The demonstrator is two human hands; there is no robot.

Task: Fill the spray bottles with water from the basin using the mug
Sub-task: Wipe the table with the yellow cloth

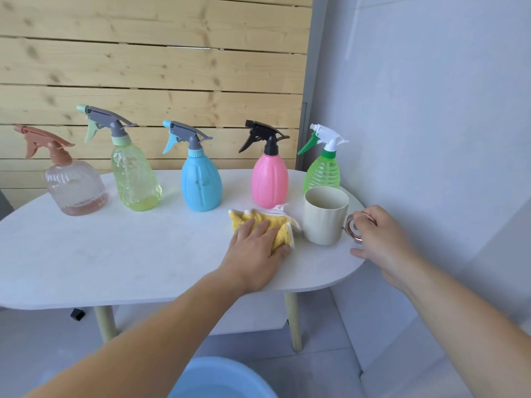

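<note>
Cream mug upright on bench, right hand just beside it, fingers curled over its ring handle, left hand flat, pressing yellow cloth left of mug

Pouring in bright, soft and even, pushing the pale wall and the white table close to blowing out. Giving away no clear source direction. Casting only faint, short shadows under the blue bottle and around the left hand. Glowing through the yellow-green bottle and the green bottle, spilling a light patch onto the tabletop. Glinting faintly off the copper handle of the mug. Bowing the wooden planks and stretching the left forearm at the lower edge, wide-angle style. Smearing slightly throughout, softening the basin at the bottom.
</note>
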